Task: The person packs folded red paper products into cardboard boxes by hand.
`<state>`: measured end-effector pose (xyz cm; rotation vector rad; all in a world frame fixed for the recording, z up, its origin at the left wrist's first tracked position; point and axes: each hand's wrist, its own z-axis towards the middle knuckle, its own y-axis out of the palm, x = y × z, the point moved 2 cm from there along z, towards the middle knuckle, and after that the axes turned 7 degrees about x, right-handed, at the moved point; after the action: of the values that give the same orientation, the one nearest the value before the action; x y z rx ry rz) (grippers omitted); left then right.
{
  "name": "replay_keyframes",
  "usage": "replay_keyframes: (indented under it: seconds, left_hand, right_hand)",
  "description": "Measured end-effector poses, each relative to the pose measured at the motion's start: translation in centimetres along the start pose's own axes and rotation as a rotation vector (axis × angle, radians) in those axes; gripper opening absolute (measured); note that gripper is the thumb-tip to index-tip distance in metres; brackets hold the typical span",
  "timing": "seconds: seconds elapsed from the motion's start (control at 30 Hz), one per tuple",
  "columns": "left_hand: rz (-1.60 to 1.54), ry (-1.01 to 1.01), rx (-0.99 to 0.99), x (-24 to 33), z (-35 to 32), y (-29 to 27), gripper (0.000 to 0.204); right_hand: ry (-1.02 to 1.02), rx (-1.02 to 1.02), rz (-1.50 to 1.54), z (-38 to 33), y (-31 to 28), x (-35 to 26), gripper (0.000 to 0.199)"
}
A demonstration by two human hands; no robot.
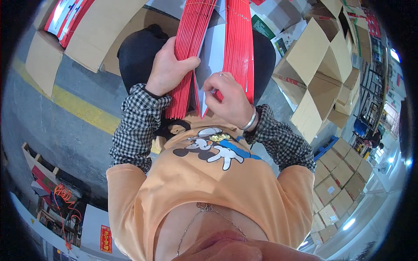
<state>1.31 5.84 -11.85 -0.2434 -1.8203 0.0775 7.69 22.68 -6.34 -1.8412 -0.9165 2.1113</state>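
Note:
Two thick bundles of flat red-edged sheets stand side by side over my lap, parted by a gap with pale grey faces showing. My left hand [167,69] is closed round the left bundle [188,48], its thumb across the inner edge. At the lower inner corner of the right bundle [238,48], my right hand [230,98] is curled, thumb and fingertips close together. Some red shows inside that curl, but what the fingertips pinch is hidden. A thin band crosses the upper part of the bundles. A pointed sheet corner [203,108] sticks down between the hands.
Open cardboard cartons [315,65] stand at the right. Another carton [93,32] at upper left has red-and-white packs [65,19] beside it. Stacked closed boxes [342,178] are at lower right. A yellow line [85,108] crosses the grey floor; an orange coiled hose [65,193] hangs at lower left.

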Motion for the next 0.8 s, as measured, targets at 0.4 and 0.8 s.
replay_keyframes:
  seconds: [0.4,0.8]
  left_hand:
    - [-0.029,-0.009,-0.023,-0.3,-0.2,0.2,0.049]
    - [-0.089,-0.029,-0.027,-0.1,0.0,-0.1,0.045]
  right_hand:
    - [0.428,0.121,0.830,0.7,-3.6,1.5,0.015]
    - [0.414,0.539,0.837,-1.4,-8.7,6.6,0.020]
